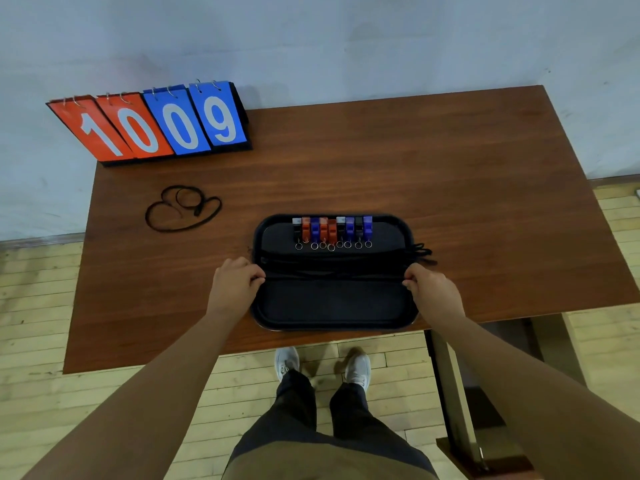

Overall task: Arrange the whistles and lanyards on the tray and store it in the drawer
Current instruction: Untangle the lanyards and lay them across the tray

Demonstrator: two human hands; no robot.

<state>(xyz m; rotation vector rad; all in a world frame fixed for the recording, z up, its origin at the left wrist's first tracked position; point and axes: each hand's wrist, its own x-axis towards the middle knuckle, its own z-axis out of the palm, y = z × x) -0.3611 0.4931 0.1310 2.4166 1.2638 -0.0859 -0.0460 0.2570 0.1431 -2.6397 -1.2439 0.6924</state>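
The left hand (239,282) and right hand (429,289) each pinch the lanyards (332,271) stretched across the tray (332,325) (whistles (332,230) lined up behind).

Even, soft light; edges bowed, perhaps slightly blurred.

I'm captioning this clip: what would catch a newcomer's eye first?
A red-and-blue flip scoreboard reading 10 09 stands at the brown wooden table's far left corner. Red, blue and black whistles line the black tray's far edge, while the left hand and right hand pinch black lanyards stretched across it.
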